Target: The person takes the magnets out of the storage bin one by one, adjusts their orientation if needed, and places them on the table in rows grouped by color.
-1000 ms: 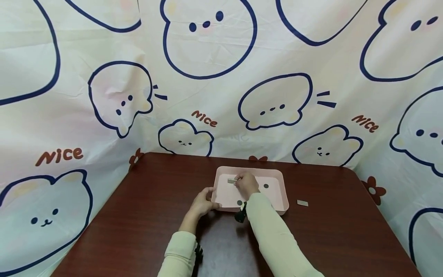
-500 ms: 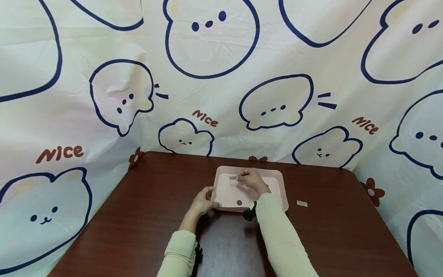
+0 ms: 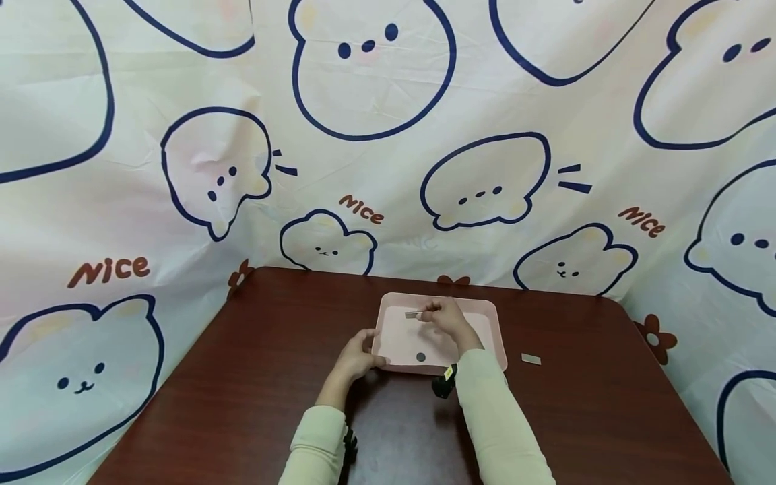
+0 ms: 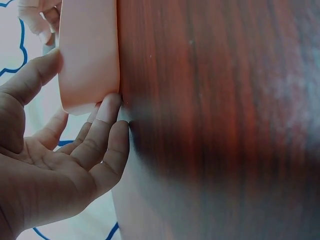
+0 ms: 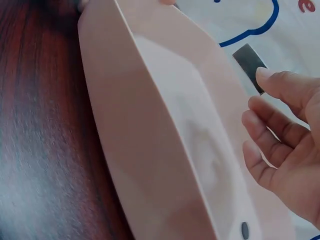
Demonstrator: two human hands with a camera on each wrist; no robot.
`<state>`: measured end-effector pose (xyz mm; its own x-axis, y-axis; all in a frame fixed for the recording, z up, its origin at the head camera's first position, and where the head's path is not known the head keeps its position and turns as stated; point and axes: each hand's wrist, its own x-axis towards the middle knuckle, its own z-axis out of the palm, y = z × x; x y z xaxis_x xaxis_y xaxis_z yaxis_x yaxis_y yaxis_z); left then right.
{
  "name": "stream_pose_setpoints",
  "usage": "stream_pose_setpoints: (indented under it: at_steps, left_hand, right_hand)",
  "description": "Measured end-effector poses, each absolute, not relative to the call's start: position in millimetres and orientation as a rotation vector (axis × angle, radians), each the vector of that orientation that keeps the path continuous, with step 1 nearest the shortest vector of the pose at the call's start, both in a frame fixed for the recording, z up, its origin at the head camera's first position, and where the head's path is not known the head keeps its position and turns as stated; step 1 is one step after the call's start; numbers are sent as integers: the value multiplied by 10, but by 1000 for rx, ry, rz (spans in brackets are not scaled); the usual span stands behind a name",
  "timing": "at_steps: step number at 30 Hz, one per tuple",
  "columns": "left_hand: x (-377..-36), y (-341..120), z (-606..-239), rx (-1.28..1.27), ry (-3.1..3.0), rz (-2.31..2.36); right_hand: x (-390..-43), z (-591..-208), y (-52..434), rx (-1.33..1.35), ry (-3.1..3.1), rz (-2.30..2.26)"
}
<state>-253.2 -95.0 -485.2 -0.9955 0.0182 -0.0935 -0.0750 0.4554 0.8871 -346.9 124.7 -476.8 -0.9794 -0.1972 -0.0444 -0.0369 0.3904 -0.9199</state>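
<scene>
A shallow pale pink tray [image 3: 391, 337] lies on the table. My left hand [image 3: 356, 355] grips its front left corner; in the left wrist view the thumb [image 4: 42, 70] presses one side while fingertips touch the end and underside. Above the tray's inside, my right hand [image 3: 447, 316] pinches a small flat rectangular grey metal piece [image 3: 411, 314]. The right wrist view shows the metal piece [image 5: 247, 62] held by one end, with the other fingers loosely bent. A dark round disc [image 3: 421, 357] sits in the tray near its front wall.
To the right of the tray, a similar flat grey rectangle [image 3: 531, 360] lies on the dark red-brown wooden table [image 3: 254, 377]. A printed cloth [image 3: 388, 168] with cartoon outlines hangs behind the table and along its sides.
My right hand has moved a little to the right with the metal piece, and it now covers the second dark disc in the tray. My left hand has stayed at the corner.
</scene>
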Motion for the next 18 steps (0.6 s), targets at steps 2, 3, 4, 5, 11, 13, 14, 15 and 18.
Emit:
stream_pose_setpoints:
  at_steps: [2,3,4,5,11,13,14,15,18]
  left_hand:
    - [-2529,-947,-4851,-53,2599,1603]
    - [-2529,-944,-4850,-51,2596,1608]
    - [-2528,-945,-4846,-47,2596,1611]
    - [-2529,-946,-4844,-43,2594,1614]
    - [-2524,-958,-4848,-61,2581,1636]
    - [-2522,-958,-4853,-66,2579,1642]
    - [-2521,-958,-4853,-66,2577,1647]
    - [-2519,-957,-4854,-63,2575,1653]
    - [-2511,-952,-4854,-56,2564,1669]
  right_hand:
    - [-3440,-4733,1272,-227,2509,-1644]
    - [-3426,-4713,1286,-228,2519,-1641]
    - [-3413,-4693,1296,-231,2528,-1639]
    - [-3402,-4679,1310,-230,2539,-1639]
    - [-3338,-4658,1413,-191,2519,-1693]
    - [-3311,-4657,1453,-177,2506,-1712]
    - [-3295,-4654,1474,-174,2508,-1712]
    - [-3278,-4650,1498,-170,2513,-1706]
    - [-3241,-4637,1577,-178,2531,-1694]
